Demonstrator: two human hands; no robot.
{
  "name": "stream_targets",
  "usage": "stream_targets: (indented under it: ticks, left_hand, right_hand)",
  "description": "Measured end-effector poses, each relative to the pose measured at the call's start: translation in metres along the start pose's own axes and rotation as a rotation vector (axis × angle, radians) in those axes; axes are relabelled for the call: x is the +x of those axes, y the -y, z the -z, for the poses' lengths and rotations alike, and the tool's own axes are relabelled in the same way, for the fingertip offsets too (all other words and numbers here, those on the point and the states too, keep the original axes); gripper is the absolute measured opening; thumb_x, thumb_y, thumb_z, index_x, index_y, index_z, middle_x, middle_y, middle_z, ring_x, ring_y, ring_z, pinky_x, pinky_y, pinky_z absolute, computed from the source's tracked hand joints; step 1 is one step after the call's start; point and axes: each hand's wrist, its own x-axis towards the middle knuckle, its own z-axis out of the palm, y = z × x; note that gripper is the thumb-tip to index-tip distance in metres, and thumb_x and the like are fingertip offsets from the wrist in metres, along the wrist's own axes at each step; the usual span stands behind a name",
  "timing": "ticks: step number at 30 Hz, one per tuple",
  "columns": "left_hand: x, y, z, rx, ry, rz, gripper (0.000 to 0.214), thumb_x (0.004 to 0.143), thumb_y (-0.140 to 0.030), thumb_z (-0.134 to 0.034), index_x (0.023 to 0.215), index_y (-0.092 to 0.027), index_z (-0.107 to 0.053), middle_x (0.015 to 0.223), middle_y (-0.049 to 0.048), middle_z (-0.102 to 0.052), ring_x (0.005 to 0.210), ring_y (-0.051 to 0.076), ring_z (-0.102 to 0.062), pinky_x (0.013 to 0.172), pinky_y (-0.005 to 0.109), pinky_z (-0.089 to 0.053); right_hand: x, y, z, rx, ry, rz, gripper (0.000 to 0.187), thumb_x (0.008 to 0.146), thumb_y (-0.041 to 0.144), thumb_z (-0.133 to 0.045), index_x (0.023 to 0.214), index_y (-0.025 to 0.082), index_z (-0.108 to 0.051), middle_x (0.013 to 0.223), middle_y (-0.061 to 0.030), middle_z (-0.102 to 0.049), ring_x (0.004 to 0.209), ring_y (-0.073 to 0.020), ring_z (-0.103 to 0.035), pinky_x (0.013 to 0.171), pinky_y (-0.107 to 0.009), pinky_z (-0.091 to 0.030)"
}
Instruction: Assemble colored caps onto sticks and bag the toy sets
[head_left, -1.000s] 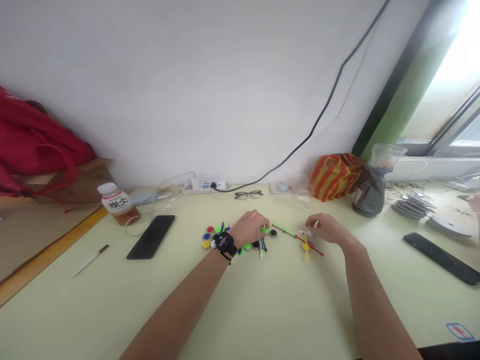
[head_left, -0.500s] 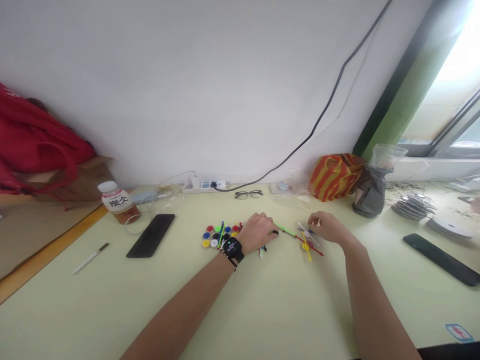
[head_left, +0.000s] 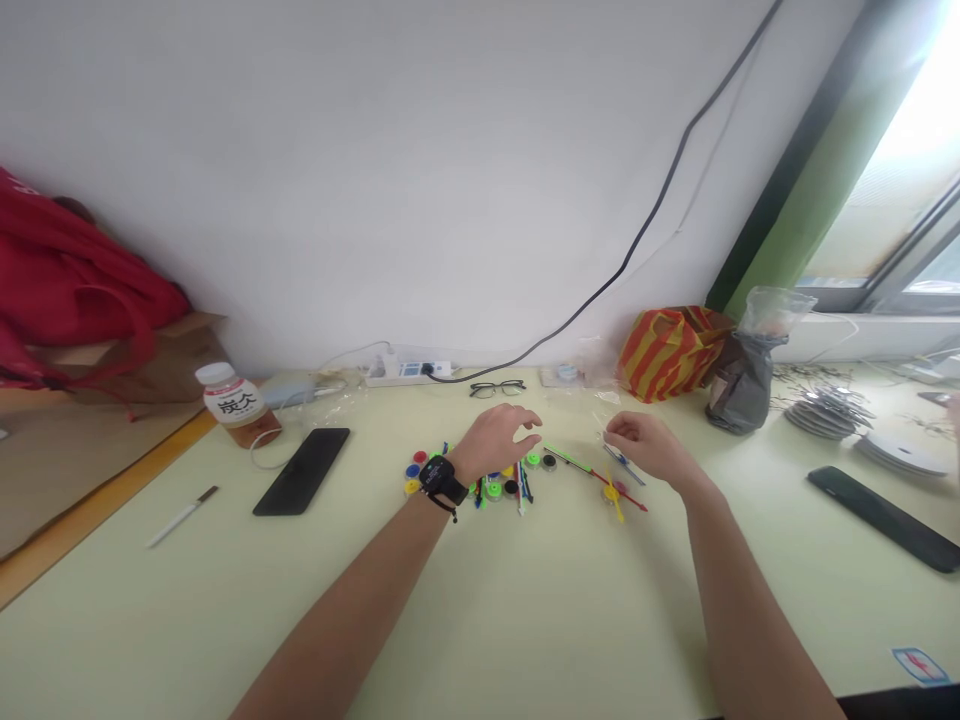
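Note:
My left hand (head_left: 497, 438), with a black watch on its wrist, hovers just above a pile of small coloured discs and short sticks (head_left: 491, 489) on the pale table; its fingers are loosely apart and I see nothing in them. A black disc (head_left: 550, 462) and a green stick (head_left: 568, 458) lie just right of it. My right hand (head_left: 645, 446) pinches one end of a thin white-blue stick (head_left: 626, 466), whose other end slants down towards the table. Crossed red and yellow sticks (head_left: 615, 492) lie below that hand.
A black phone (head_left: 301, 472), a drink bottle (head_left: 229, 405) and a white pen (head_left: 182, 517) are at the left. Glasses (head_left: 496, 388) and a power strip (head_left: 409, 372) sit by the wall. A striped bag (head_left: 667, 350), a grey bag (head_left: 742, 380) and a long black object (head_left: 881, 517) are at the right.
My left hand has lifted off the table and drawn back left from the black disc. My right hand has risen slightly, with the white-blue stick now in its fingers.

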Motion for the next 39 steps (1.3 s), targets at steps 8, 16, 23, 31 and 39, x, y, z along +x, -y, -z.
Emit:
stream_targets:
  ticks: [8, 16, 23, 31, 39]
  left_hand:
    - [0.001, -0.026, 0.002, -0.431, -0.006, -0.029, 0.023, 0.091, -0.039, -0.067, 0.105, -0.021, -0.066, 0.099, 0.0048, -0.073, 0.086, 0.019, -0.072, 0.070, 0.027, -0.056]
    - [0.001, -0.029, 0.001, -0.404, -0.029, -0.111, 0.017, 0.088, -0.021, -0.060, 0.102, -0.021, -0.070, 0.097, 0.0040, -0.074, 0.084, 0.016, -0.068, 0.081, 0.028, -0.056]
    - [0.001, -0.025, -0.001, -0.398, 0.017, -0.088, 0.012, 0.080, -0.017, -0.062, 0.091, -0.019, -0.067, 0.081, 0.0005, -0.070, 0.072, 0.014, -0.064, 0.068, 0.024, -0.053]
    - [-0.003, -0.022, -0.016, -0.316, 0.122, -0.100, 0.009, 0.072, -0.016, -0.068, 0.080, -0.020, -0.068, 0.077, -0.0006, -0.072, 0.073, 0.016, -0.066, 0.069, 0.026, -0.050]
    - [-0.005, -0.013, -0.016, -0.024, 0.324, -0.102, 0.013, 0.075, -0.021, -0.074, 0.086, -0.024, -0.078, 0.096, 0.0020, -0.078, 0.098, 0.023, -0.068, 0.084, 0.030, -0.050]
  right_hand:
    - [-0.011, 0.057, -0.041, 0.594, 0.175, 0.090, 0.009, 0.079, 0.029, -0.062, 0.082, 0.022, -0.057, 0.070, 0.0026, -0.060, 0.067, -0.0146, -0.058, 0.066, -0.029, -0.047]
    - [-0.008, 0.056, -0.050, 0.713, 0.240, 0.066, 0.009, 0.076, 0.029, -0.062, 0.082, 0.022, -0.059, 0.078, -0.0002, -0.066, 0.077, -0.0176, -0.066, 0.079, -0.035, -0.054]
    - [-0.012, 0.061, -0.051, 0.617, 0.299, 0.131, 0.009, 0.079, 0.028, -0.056, 0.085, 0.022, -0.058, 0.076, 0.0011, -0.065, 0.072, -0.0163, -0.062, 0.074, -0.032, -0.050]
    - [0.002, 0.031, -0.058, 0.093, 0.022, 0.148, 0.027, 0.085, 0.030, -0.048, 0.101, 0.021, -0.067, 0.070, 0.0014, -0.059, 0.064, -0.0178, -0.051, 0.063, -0.030, -0.038]
    - [0.004, 0.013, -0.049, -0.136, 0.045, 0.140, 0.026, 0.085, 0.029, -0.057, 0.105, 0.023, -0.071, 0.089, -0.0045, -0.071, 0.077, -0.0195, -0.062, 0.071, -0.030, -0.043]
